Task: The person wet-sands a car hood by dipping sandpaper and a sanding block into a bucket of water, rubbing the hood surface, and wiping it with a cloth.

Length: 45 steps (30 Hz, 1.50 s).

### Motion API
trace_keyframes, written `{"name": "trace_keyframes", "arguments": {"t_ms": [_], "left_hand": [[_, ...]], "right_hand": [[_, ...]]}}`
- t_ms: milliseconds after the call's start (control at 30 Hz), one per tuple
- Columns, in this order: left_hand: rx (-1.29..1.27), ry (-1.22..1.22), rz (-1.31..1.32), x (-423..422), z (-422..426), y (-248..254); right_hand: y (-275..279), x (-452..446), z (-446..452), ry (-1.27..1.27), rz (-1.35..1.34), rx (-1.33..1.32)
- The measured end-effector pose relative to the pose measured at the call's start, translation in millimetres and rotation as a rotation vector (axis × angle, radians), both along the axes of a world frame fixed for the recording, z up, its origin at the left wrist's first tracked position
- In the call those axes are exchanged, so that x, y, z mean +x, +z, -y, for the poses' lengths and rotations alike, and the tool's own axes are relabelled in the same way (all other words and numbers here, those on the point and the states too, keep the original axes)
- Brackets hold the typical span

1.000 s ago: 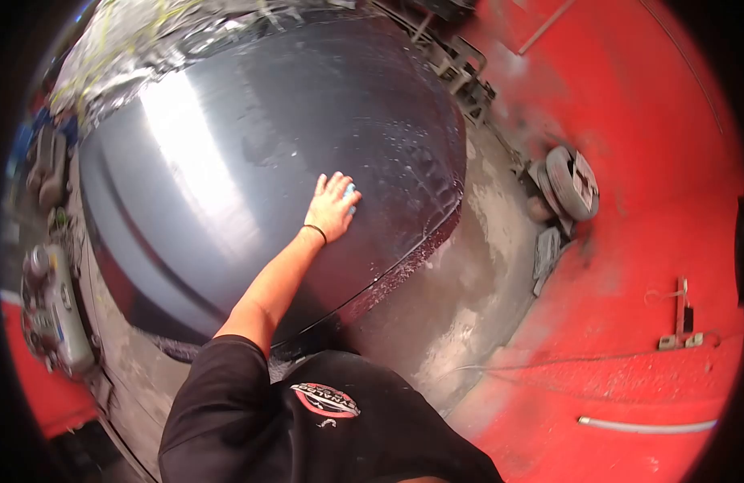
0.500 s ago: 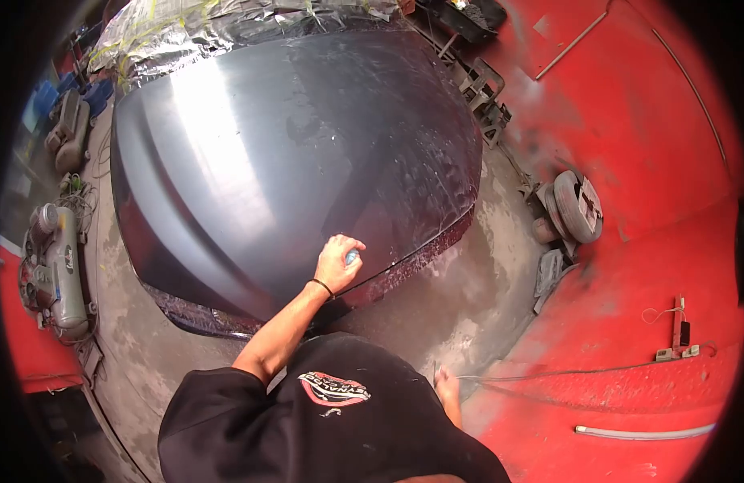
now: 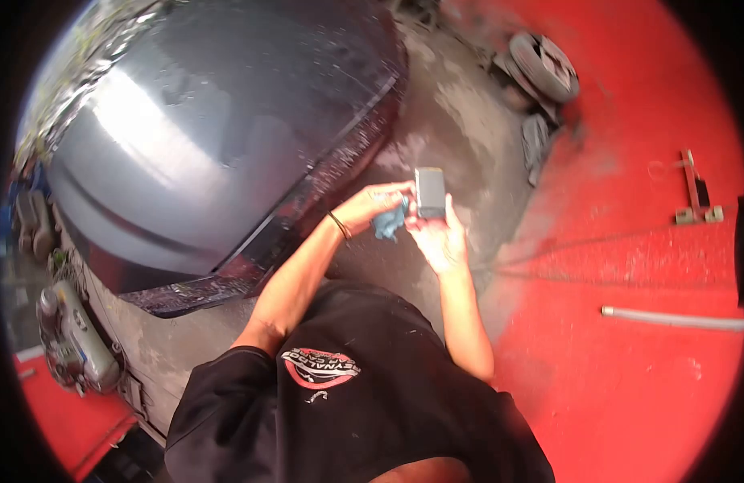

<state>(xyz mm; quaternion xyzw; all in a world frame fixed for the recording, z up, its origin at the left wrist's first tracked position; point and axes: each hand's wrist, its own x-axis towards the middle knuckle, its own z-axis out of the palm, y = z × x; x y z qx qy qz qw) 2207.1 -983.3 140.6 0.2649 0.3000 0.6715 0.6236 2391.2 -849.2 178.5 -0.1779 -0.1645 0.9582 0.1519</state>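
Observation:
My left hand [image 3: 376, 203], with a dark band at its wrist, is closed on a crumpled blue cloth [image 3: 390, 220]. Its fingertips reach the left edge of a grey rectangular block [image 3: 431, 191]. My right hand [image 3: 441, 241] holds that block from below and from the right, in front of my body. Both hands are off the car hood [image 3: 219, 121], which is dark grey, wet in places, and lies to their left with a bright reflection on it.
A grey tank machine [image 3: 86, 342] stands at the lower left. Wheel-like round parts [image 3: 543, 68] lean by the red wall [image 3: 646, 145]. A pale tube [image 3: 670, 319] lies at the right. Crinkled covering [image 3: 66, 88] borders the hood.
My left hand has left the hood and come to my right hand, which has risen into view with the grey block. The view has swung right, and the cloth now shows more fully.

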Motion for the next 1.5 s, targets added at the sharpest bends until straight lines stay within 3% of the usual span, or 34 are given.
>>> {"name": "trace_keyframes", "arguments": {"t_ms": [200,433,533,567,633,700,733,767,833,900,967,1000,1067,1100,1167,1200,1333,1433,1500], "left_hand": [[0.088,-0.211,0.144,35,-69,-10],[0.005,-0.098,0.224,31,-109,-63],[-0.024,0.028,0.202,12,-140,-91],[-0.013,0.090,0.169,6,-157,-84],[-0.107,0.134,-0.101,-15,-187,-45],[-0.001,0.177,-0.383,-28,-226,-34],[0.085,0.207,-0.508,-33,-240,-23],[0.097,0.274,-0.504,-33,-254,-17],[0.125,0.404,-0.529,-49,-275,-5],[-0.143,0.359,-0.094,-80,-272,22],[-0.206,0.599,-0.212,-124,-269,16],[-0.263,0.834,-0.542,-149,-267,3],[-0.488,1.096,-0.949,-197,-257,-5],[-0.652,1.128,-1.019,-220,-250,-1],[-0.880,1.182,-1.690,-262,-246,-20],[-0.900,1.263,-1.855,-280,-250,-38],[-1.080,1.192,-2.102,-299,-270,-82],[-1.095,1.132,-2.104,-281,-277,-118],[-1.108,1.114,-2.099,-284,-284,-123]], "right_hand": [[-12,40,-26,-0.016,-0.050,-0.139],[-41,29,-75,0.102,0.008,-0.271],[-66,8,-122,0.104,0.249,0.139],[-72,-2,-142,0.071,0.357,0.299],[-86,-16,-176,-0.040,0.508,0.374],[-46,-42,-194,-0.005,0.396,0.184],[-54,-55,-210,0.037,0.246,0.081],[-65,-62,-225,0.074,0.110,-0.034],[-84,-87,-246,-0.043,0.216,-0.053],[-84,-121,-269,-0.060,0.257,-0.107],[-96,-141,-294,0.113,0.037,-0.329],[-97,-152,-306,0.148,0.049,-0.318],[-95,-171,-330,0.216,0.079,-0.294],[-105,-181,-347,0.288,0.099,-0.300],[-129,-213,-389,0.440,0.135,-0.298],[-87,-244,-385,0.405,0.380,-0.160],[-59,-347,-408,0.700,0.324,0.373],[-30,-428,-387,0.895,0.416,0.720],[-17,-473,-355,0.950,0.295,0.868]]}}
